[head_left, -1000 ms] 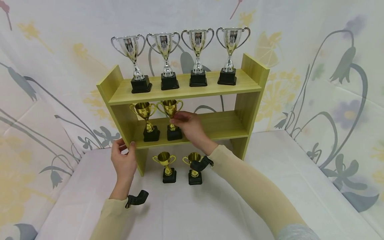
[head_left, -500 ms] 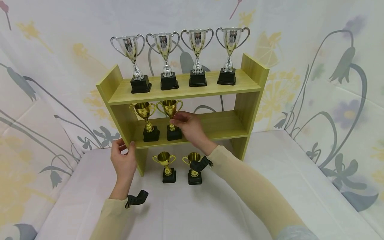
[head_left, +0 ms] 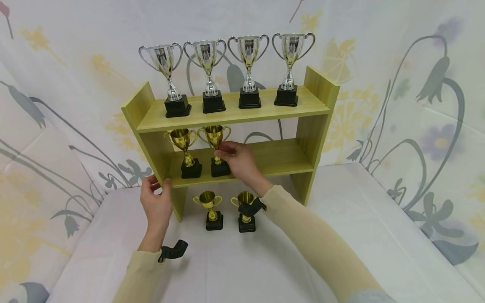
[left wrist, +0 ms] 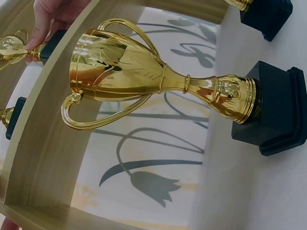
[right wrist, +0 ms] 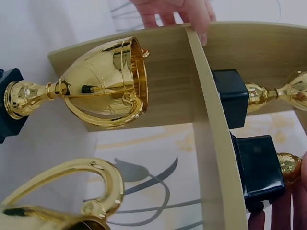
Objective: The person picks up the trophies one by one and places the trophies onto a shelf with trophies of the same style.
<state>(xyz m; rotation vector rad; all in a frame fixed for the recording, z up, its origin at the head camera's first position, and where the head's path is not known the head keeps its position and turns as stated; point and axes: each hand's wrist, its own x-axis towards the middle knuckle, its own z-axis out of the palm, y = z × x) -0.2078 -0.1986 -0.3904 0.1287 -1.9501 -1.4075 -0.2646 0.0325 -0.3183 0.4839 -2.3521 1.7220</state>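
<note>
My right hand (head_left: 242,162) pinches the stem of a gold trophy cup (head_left: 214,134) with a black base, which stands on the middle board of a wooden shelf (head_left: 280,155). In the right wrist view, that trophy's black base (right wrist: 261,165) sits on the board and my fingers (right wrist: 283,213) are at its stem. A second gold trophy (head_left: 191,169) stands to its left, apart from it. My left hand (head_left: 156,204) holds the shelf's left side panel, thumb on the front edge and fingers outside. The left wrist view shows my right hand (left wrist: 56,17) at the trophy.
Several silver trophies (head_left: 249,59) stand in a row on the top board. Two more gold trophies, a left one (head_left: 214,221) and a right one (head_left: 246,224), stand on the white tablecloth (head_left: 235,269) under the middle board. Behind hangs a flower-patterned cloth (head_left: 379,84).
</note>
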